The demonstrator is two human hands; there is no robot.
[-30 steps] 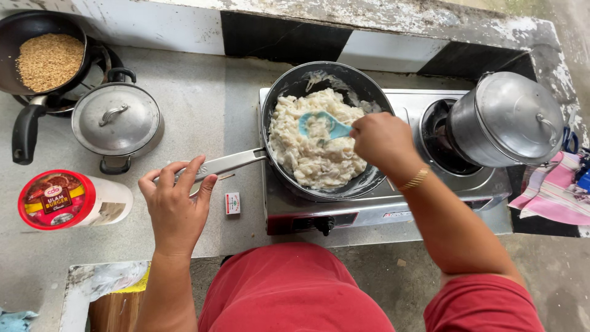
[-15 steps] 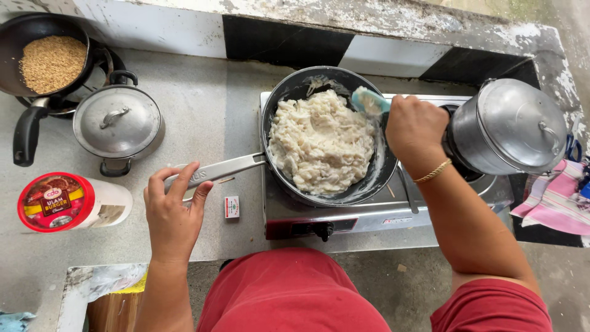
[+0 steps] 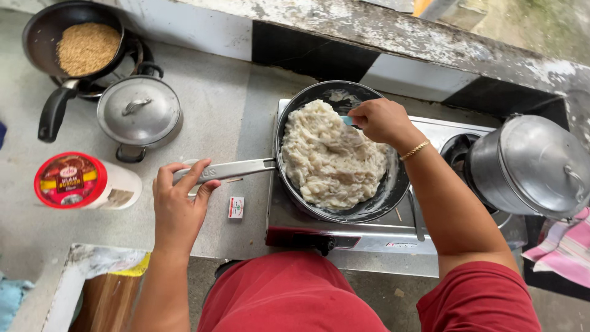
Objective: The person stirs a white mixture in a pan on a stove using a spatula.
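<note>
A dark frying pan (image 3: pixel 381 200) full of white lumpy food (image 3: pixel 329 163) sits on the left burner of a two-burner gas stove (image 3: pixel 405 230). My left hand (image 3: pixel 178 206) grips the pan's grey metal handle (image 3: pixel 236 168). My right hand (image 3: pixel 381 120) is over the far side of the pan, closed on a light blue spatula (image 3: pixel 348 121) whose blade is pushed into the food. A gold bracelet (image 3: pixel 413 150) is on that wrist.
A lidded metal pot (image 3: pixel 531 163) stands on the right burner. At the back left are a black pan of brown grains (image 3: pixel 86 46) and a lidded small pot (image 3: pixel 140 114). A red-lidded white tub (image 3: pixel 83 181) and a matchbox (image 3: pixel 236 207) lie on the counter. Pink cloth (image 3: pixel 562 249) hangs right.
My right hand moved the spatula from the middle of the food out to the pan's far right rim, then back left into the far side of the food. The left hand stayed on the handle.
</note>
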